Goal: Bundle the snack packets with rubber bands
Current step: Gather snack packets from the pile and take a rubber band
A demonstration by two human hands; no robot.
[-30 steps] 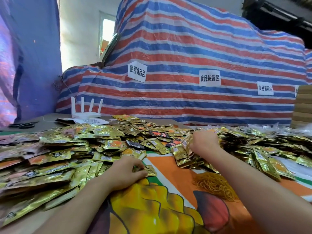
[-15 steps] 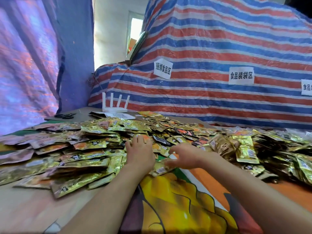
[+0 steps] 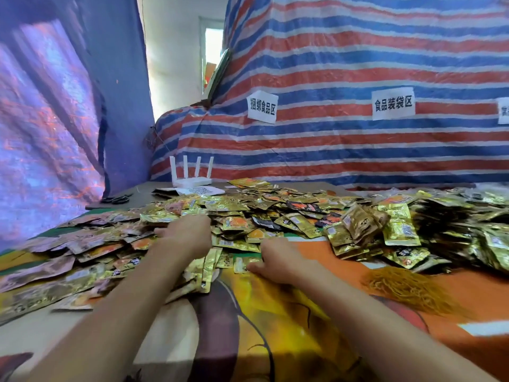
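Note:
Loose gold snack packets (image 3: 237, 216) lie heaped across the table from the left edge to the far right. My left hand (image 3: 187, 235) rests palm down on the heap, fingers stretched to the left over the packets. My right hand (image 3: 278, 260) sits at the heap's near edge with its fingers bent down, and its thumb and fingertips pinch a small gold packet (image 3: 242, 264) that lies on the cloth. A heap of yellow rubber bands (image 3: 407, 288) lies to the right of my right arm. A tight stack of gold packets (image 3: 358, 224) stands on the pile at right.
A printed orange and yellow cloth (image 3: 275, 312) covers the near table. At the back stand a white router (image 3: 191, 177) and black scissors (image 3: 118, 199). A striped tarpaulin (image 3: 358, 64) with paper labels rises behind the table.
My left hand has slid further left and away over the heap. My right hand has stayed at the heap's near edge on a packet. The view has shifted, bringing the rubber bands into sight.

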